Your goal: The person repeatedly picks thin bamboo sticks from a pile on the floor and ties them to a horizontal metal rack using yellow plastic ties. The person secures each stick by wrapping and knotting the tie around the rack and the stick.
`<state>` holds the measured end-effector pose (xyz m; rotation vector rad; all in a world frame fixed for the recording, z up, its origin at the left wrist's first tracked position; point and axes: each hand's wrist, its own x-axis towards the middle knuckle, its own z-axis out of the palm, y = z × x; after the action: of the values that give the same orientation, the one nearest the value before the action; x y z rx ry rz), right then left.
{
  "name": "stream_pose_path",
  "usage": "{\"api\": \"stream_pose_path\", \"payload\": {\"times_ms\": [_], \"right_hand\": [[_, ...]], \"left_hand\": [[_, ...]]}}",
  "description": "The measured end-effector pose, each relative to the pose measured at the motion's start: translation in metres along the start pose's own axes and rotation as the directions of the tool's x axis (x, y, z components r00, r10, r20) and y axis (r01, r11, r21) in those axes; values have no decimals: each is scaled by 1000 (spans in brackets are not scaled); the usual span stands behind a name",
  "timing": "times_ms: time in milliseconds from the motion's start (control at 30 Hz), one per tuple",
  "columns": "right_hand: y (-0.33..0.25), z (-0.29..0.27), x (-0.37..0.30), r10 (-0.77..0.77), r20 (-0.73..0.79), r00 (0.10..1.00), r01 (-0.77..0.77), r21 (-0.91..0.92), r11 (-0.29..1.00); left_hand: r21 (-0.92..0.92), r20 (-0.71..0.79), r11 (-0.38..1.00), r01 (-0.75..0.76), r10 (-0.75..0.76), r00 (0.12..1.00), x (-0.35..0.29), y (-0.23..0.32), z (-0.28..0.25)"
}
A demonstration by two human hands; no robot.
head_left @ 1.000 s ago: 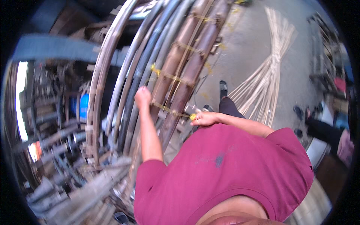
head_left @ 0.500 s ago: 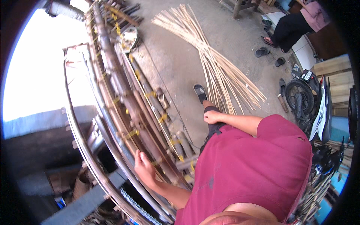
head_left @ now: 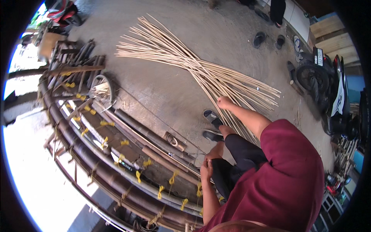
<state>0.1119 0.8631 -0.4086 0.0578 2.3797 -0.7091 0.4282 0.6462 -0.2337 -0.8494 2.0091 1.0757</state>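
My left hand [head_left: 206, 170] is low beside my left knee, its fingers curled together. Whatever it may hold does not show. Out in front, my right hand [head_left: 224, 103] is closed in a loose fist over a bundle of thin pale sticks [head_left: 197, 63]. I cannot make out anything inside that fist, nor whether it touches the sticks. The long sticks lie on the concrete floor, crossing near their middle and fanned out at both ends.
A rack of long brown bamboo poles [head_left: 110, 178], tied with yellow cord, runs along my left. Near its far end stands a round container [head_left: 102, 91] with pale pieces. Loose sandals [head_left: 260, 39] and a parked motorcycle [head_left: 315, 79] are at the right.
My view has turned toward the floor and sticks. My right arm reaches farther forward, over the sticks. My left hand has left the pole rack's side and is now by my knee.
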Motion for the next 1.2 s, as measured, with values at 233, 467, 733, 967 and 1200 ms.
{"api": "stream_pose_path", "payload": {"times_ms": [233,467,733,967,1200], "right_hand": [[72,40,190,289,-63,955,-291,-21,956],[122,111,323,191,-278,941,-247,-181,952],[139,126,333,101,-390,915,-229,-297,927],[90,84,243,15,-491,871,-35,-31,999],[-43,-79,53,37,-580,814,176,306,936]], "left_hand": [[240,-200,970,39,10,980,104,-11,52],[285,-256,958,30,46,966,148,14,22],[458,-266,889,15,120,956,179,28,2],[296,-332,954,-40,142,933,176,4,3],[-447,-185,889,98,-198,962,199,-38,5]]}}
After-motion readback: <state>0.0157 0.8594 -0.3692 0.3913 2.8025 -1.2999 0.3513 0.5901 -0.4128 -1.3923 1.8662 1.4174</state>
